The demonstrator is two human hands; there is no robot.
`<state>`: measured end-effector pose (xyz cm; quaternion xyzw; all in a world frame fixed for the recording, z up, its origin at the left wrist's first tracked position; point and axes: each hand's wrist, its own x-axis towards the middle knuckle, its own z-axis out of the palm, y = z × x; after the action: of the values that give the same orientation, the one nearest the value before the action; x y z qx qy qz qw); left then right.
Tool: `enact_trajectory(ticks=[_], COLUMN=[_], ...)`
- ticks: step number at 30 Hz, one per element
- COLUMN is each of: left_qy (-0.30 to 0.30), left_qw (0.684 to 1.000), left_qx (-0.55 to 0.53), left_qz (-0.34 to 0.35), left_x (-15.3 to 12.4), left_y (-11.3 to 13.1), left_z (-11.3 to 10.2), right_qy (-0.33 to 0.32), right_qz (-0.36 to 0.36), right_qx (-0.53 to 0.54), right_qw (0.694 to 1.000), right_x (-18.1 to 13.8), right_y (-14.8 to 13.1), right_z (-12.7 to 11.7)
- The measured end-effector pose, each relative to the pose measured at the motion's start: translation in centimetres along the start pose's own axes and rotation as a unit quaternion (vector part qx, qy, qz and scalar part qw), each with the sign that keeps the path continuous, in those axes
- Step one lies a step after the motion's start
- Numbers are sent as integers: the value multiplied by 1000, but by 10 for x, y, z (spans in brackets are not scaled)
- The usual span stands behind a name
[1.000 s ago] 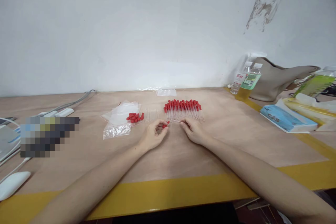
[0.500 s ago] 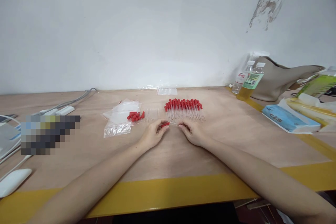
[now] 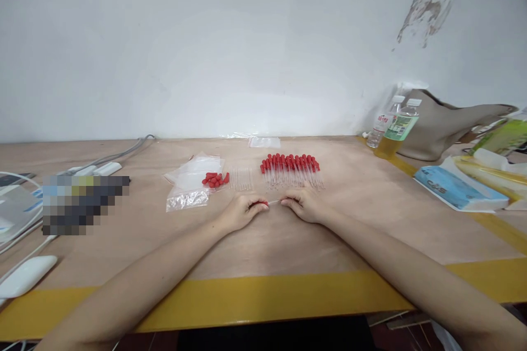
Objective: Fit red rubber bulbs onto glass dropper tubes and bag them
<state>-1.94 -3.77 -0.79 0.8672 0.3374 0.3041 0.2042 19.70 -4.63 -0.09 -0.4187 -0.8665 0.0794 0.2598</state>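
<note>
My left hand (image 3: 242, 211) pinches a red rubber dropper bulb (image 3: 262, 203), most of it covered by the fingers. Opposite it, my right hand (image 3: 303, 205) has its fingertips closed on a thin clear dropper tube (image 3: 274, 201). The tube spans the gap between both hands, its near end at the bulb; whether it sits inside cannot be made out. Behind my right hand lie several droppers (image 3: 291, 164) in a row, red bulbs away from me. Loose red bulbs (image 3: 214, 180) are piled on a clear plastic bag (image 3: 187, 200), with bare clear tubes (image 3: 241, 178) alongside.
Two bottles (image 3: 389, 134) and a grey-brown bag (image 3: 428, 126) stand at the back right, near a blue tissue pack (image 3: 457, 186). At left are cables (image 3: 123, 152), a blurred-out item (image 3: 84, 205) and a white mouse-shaped object (image 3: 28, 277). Yellow tape (image 3: 263, 299) lines the table's front edge.
Both hands have come slightly nearer to me with the bulb and tube between them. The left fingers now cover more of the bulb. The view has shifted a little.
</note>
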Motion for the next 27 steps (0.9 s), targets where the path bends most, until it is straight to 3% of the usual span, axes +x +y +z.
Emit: enact_trajectory(ticks=[11, 19, 27], left_qy=[-44, -19, -42], left_qw=[998, 999, 998], left_qx=[-42, -14, 36], left_qz=[-13, -32, -9], left_x=[1, 1, 0], left_y=[0, 2, 0], left_z=[-2, -2, 0], right_qy=[24, 63, -18], right_qz=[-90, -80, -44], right_qx=[-75, -111, -104], right_qw=[993, 989, 993], right_x=[2, -3, 1], right_y=[8, 1, -14], right_z=[-1, 4, 3])
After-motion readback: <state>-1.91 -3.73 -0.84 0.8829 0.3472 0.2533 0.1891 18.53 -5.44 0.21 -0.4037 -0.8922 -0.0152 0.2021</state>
